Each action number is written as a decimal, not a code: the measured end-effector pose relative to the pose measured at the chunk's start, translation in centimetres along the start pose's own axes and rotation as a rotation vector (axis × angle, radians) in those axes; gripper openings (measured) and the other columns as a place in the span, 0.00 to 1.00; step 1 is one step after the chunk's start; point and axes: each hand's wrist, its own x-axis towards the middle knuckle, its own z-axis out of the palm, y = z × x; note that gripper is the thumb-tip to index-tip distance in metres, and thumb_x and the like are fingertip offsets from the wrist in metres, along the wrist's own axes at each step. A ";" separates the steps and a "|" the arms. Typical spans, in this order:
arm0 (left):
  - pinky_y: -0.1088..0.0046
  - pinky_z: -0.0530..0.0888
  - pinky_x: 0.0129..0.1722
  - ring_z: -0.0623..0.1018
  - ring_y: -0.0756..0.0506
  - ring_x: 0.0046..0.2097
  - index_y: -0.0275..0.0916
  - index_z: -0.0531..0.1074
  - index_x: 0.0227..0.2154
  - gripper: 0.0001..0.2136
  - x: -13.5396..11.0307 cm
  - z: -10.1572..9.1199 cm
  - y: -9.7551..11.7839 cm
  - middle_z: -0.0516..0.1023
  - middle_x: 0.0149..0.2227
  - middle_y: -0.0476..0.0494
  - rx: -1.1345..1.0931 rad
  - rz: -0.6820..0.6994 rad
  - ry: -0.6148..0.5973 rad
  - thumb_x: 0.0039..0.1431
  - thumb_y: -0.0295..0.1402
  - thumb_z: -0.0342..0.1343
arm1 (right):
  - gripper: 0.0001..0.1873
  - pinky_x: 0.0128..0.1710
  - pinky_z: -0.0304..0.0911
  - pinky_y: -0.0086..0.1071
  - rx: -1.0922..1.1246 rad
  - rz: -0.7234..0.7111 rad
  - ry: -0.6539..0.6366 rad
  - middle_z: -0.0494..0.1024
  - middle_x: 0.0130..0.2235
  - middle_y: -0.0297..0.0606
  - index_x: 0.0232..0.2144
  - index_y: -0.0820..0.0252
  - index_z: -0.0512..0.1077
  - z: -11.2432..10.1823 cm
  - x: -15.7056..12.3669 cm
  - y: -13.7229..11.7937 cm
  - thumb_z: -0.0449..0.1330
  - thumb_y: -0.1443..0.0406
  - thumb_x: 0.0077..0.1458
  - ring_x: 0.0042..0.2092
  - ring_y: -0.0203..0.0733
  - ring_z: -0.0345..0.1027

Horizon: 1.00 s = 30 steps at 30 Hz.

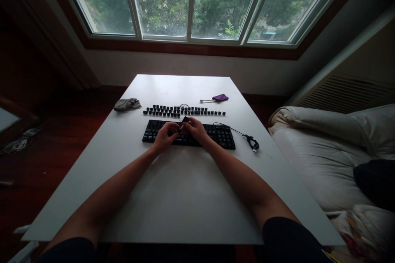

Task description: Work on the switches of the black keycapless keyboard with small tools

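A black computer keyboard point(220, 134) lies across the white table in front of me. Both hands meet over its middle, fingertips close together. My left hand point(166, 133) is closed in a pinch; what is between its fingers is too small to make out. My right hand point(196, 128) pinches a small black block-like piece point(185, 119), whose exact kind is unclear. Behind the keyboard, loose black keycaps point(203, 111) stand in rows. Thin wire loops point(184, 106) show among them, just beyond my fingers; where they lead is hidden.
A crumpled grey cloth point(127, 104) lies at the table's left. Further back are a purple cloth point(220, 97) and a thin stick point(206, 101). A bundled USB cable point(252, 143) sits right of the keyboard. A pale sofa point(314, 156) stands beside the white table point(185, 197).
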 end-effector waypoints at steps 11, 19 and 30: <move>0.60 0.69 0.50 0.74 0.40 0.50 0.45 0.75 0.46 0.10 -0.6 -0.2 1.4 0.75 0.46 0.42 0.564 0.204 0.016 0.63 0.33 0.55 | 0.20 0.26 0.70 0.31 0.018 0.051 0.014 0.79 0.28 0.35 0.32 0.57 0.66 0.3 -0.1 0.1 0.64 0.48 0.52 0.26 0.38 0.73; 0.59 0.67 0.49 0.73 0.39 0.48 0.45 0.76 0.47 0.11 -0.7 -0.2 1.5 0.75 0.47 0.41 0.701 0.263 -0.030 0.63 0.33 0.55 | 0.20 0.25 0.69 0.30 0.007 0.046 0.011 0.78 0.27 0.34 0.31 0.57 0.65 0.4 -0.1 0.2 0.63 0.48 0.54 0.25 0.38 0.72; 0.61 0.68 0.46 0.73 0.41 0.47 0.44 0.76 0.46 0.10 -0.5 -0.2 0.6 0.76 0.46 0.43 0.666 0.272 -0.058 0.62 0.33 0.59 | 0.18 0.26 0.66 0.30 -0.239 -0.009 0.034 0.77 0.26 0.33 0.27 0.56 0.64 0.5 -0.5 -0.1 0.59 0.50 0.57 0.25 0.37 0.70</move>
